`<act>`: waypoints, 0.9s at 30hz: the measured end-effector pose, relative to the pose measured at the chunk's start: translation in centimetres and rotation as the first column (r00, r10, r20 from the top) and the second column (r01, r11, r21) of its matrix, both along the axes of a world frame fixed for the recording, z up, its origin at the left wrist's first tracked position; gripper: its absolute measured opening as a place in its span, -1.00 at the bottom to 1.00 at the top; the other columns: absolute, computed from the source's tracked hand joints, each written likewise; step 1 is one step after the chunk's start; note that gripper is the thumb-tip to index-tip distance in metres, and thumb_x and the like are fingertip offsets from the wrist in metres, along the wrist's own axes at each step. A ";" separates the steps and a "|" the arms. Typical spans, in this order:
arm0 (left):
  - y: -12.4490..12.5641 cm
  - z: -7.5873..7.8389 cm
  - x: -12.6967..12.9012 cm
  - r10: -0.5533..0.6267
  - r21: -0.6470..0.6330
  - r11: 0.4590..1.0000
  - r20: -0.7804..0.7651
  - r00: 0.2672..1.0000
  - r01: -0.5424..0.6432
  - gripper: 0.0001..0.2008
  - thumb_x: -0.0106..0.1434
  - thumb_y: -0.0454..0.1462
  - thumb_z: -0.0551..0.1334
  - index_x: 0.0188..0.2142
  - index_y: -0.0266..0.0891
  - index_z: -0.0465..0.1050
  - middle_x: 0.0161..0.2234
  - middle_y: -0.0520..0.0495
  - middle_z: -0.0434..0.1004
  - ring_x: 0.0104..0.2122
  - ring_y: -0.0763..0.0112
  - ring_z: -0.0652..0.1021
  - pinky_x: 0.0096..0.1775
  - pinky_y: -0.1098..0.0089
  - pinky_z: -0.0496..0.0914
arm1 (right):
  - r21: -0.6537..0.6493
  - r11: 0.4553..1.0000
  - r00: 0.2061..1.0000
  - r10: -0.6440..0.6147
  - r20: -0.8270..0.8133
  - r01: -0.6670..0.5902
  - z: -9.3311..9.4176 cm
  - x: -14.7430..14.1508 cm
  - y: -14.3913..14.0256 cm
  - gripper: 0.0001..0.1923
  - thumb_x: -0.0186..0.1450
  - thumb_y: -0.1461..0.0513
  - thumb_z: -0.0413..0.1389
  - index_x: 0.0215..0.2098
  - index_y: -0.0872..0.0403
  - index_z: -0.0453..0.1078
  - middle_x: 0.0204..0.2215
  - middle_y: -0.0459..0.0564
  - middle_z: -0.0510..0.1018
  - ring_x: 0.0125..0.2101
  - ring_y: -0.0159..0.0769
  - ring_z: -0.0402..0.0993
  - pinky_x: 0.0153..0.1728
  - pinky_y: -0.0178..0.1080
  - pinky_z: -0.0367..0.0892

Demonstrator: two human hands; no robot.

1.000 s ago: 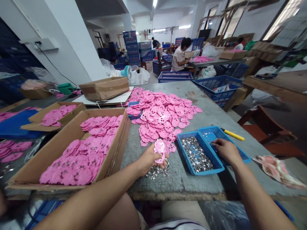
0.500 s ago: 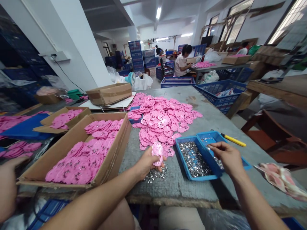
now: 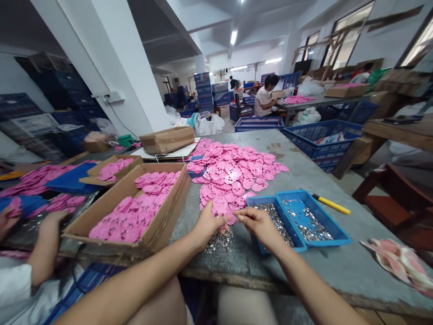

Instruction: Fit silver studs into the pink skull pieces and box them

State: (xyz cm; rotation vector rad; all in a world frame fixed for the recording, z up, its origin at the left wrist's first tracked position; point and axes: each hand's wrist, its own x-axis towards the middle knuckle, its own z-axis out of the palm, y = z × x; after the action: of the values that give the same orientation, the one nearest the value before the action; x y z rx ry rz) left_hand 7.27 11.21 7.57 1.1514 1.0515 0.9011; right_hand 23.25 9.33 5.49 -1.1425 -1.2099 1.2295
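Note:
My left hand (image 3: 209, 225) grips a flat pink piece with holes (image 3: 220, 206), thumb across its lower edge. Close to its right, my right hand (image 3: 260, 224) has thumb and forefinger pinched together; whatever is between the fingertips is too small to make out. Beneath my left hand lies a small heap of shiny metal bits (image 3: 219, 242). A big pile of similar pink pieces (image 3: 237, 164) spreads beyond both hands. Partly behind my right hand stands a blue tray of metal bits (image 3: 249, 201), with a second blue tray (image 3: 338, 243) beside it.
At left is a cardboard box (image 3: 169, 215) holding stacked pink pieces. A yellow-handled tool (image 3: 333, 205) and a pinkish cloth-like item (image 3: 399, 262) lie to the right. Another person's arm (image 3: 45, 243) reaches in at far left. Blue crates (image 3: 324, 140) stand past the table.
My right hand has moved left from the right-hand blue tray to beside the pink piece. My left hand still holds that piece. The view has shifted slightly leftward.

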 end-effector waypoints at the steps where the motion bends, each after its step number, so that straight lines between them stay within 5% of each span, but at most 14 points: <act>1: 0.0 0.2 0.1 0.004 0.021 1.000 -0.013 1.000 -0.004 -0.46 -0.11 -0.22 0.44 -0.20 -0.24 0.22 -0.50 0.07 0.45 -0.63 0.52 0.43 -0.61 0.50 0.27 | 0.008 1.000 1.000 0.010 -0.001 -0.010 0.2 -0.3 0.0 -0.71 -0.03 0.03 0.29 -0.48 0.08 0.56 -0.71 -0.17 0.37 -0.69 -0.51 0.02 -0.66 -0.35 -0.05; 9: -1.3 2.6 -0.3 0.049 0.071 0.996 -0.025 0.998 -0.047 -0.46 -0.09 -0.28 0.44 -0.18 -0.22 0.19 -0.48 0.08 0.43 -0.60 0.50 0.44 -0.58 0.49 0.27 | 0.065 0.998 1.000 0.003 0.001 -0.003 1.4 -1.9 -0.4 -0.64 -0.08 -0.02 0.34 -0.53 0.06 0.44 -0.72 -0.20 0.34 -0.69 -0.49 0.08 -0.65 -0.35 0.01; 18: -1.4 1.6 -0.4 0.100 0.120 0.988 0.004 0.995 -0.100 -0.46 -0.09 -0.30 0.42 -0.15 -0.21 0.20 -0.50 0.12 0.43 -0.62 0.52 0.44 -0.58 0.50 0.30 | 0.048 0.999 1.000 0.002 0.013 -0.003 0.9 -2.4 -0.6 -0.74 -0.05 0.07 0.28 -0.51 0.06 0.42 -0.65 -0.17 0.39 -0.65 -0.48 0.10 -0.63 -0.34 0.01; 27: -0.8 2.5 -2.3 0.183 0.089 0.978 0.053 0.982 -0.187 -0.56 -0.07 -0.39 0.38 -0.21 -0.26 0.25 -0.50 0.08 0.46 -0.63 0.52 0.45 -0.61 0.51 0.30 | -0.047 0.996 0.992 0.075 -0.098 -0.080 1.6 -3.2 0.9 -0.69 -0.11 0.07 0.33 -0.48 0.10 0.53 -0.69 -0.19 0.37 -0.68 -0.54 0.03 -0.63 -0.35 -0.04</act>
State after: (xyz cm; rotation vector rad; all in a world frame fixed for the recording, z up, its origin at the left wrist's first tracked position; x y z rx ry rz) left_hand 4.96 10.45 10.10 1.1187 1.1025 1.1281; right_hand 20.08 10.20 7.12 -1.0689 -1.1658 1.3655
